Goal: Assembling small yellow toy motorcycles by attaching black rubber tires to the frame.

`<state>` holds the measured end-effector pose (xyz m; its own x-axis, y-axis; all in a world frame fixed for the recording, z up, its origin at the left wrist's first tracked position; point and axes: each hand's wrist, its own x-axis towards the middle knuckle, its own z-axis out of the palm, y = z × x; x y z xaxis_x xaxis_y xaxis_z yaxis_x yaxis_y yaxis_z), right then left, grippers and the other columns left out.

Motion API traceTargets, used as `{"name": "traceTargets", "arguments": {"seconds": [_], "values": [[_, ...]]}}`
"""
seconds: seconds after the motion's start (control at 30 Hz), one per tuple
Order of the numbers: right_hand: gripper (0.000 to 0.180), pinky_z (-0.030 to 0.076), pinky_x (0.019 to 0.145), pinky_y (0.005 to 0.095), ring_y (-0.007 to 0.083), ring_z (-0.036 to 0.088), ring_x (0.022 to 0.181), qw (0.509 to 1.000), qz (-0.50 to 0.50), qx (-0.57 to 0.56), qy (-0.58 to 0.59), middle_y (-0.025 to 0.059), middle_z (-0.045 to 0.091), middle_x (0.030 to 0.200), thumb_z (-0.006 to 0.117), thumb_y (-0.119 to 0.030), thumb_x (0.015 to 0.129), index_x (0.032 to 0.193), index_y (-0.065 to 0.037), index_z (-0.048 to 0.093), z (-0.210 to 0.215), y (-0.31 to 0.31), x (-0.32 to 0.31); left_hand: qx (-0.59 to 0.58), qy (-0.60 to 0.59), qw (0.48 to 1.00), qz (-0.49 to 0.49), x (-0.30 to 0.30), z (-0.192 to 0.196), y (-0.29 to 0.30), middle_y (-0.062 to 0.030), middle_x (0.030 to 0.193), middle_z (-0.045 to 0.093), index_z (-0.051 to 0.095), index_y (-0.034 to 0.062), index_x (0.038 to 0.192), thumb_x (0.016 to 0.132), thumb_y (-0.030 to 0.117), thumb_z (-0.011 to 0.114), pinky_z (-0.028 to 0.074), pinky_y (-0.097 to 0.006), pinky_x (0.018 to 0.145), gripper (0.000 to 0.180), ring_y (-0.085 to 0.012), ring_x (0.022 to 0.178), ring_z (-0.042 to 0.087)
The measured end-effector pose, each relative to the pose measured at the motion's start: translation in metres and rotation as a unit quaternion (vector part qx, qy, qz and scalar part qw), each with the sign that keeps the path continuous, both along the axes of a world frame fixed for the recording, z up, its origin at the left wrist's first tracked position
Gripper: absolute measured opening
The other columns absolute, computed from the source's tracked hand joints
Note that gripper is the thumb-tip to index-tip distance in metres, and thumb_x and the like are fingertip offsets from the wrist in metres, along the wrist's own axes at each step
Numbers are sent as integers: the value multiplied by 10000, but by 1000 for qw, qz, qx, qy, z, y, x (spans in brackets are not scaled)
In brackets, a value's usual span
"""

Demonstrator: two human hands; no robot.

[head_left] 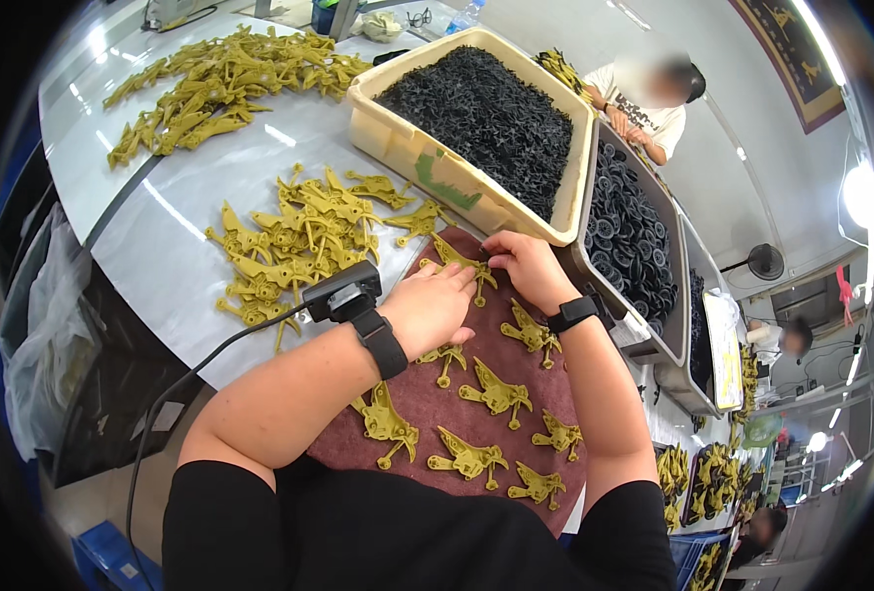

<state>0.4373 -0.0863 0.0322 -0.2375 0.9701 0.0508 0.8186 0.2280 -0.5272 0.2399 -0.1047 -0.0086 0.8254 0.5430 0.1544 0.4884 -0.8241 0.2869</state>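
Note:
On a maroon cloth (486, 350), several olive-yellow moulded plastic parts lie spread out, each with a pointed wing and thin stems. My left hand (431, 307) rests with fingers stretched out over one plastic part (454, 254) at the cloth's far end. At that part's right end, the fingertips of my right hand (531, 264) are pinched together; a small dark bit shows there, too hidden to name. Nearer my body lie another plastic part (497, 394) and a similar part (386, 422). A heap of the same parts (304, 236) sits left of the cloth.
A cream bin (457, 163) of small black pieces stands beyond my hands. To its right is a grey bin (580, 258) with black wheels. More yellow parts (230, 84) cover the far left table. A cable (196, 369) runs from my left wrist device. A co-worker (644, 103) sits across.

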Motion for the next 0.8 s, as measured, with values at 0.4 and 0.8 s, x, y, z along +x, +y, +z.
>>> {"name": "traceTargets", "arguments": {"seconds": [0.4,0.8], "values": [[119,509,670,335,278,659,732,998,15,12,-63,171,659,782,593,64,739,847,28,626,-7,18,2,19,-16,1000,16,4,-2,-3,-150,1332,467,505,-44,1227,781,373,653,349,-376,1017,628,-269,1264,411],[66,478,680,420,355,616,743,987,17,60,-151,198,617,722,532,-14,736,718,10,591,-9,16,-18,-41,-31,998,34,10,2,-7,-174,1311,474,516,-70,1201,822,315,610,412,-365,987,549,-316,1247,426]]}}
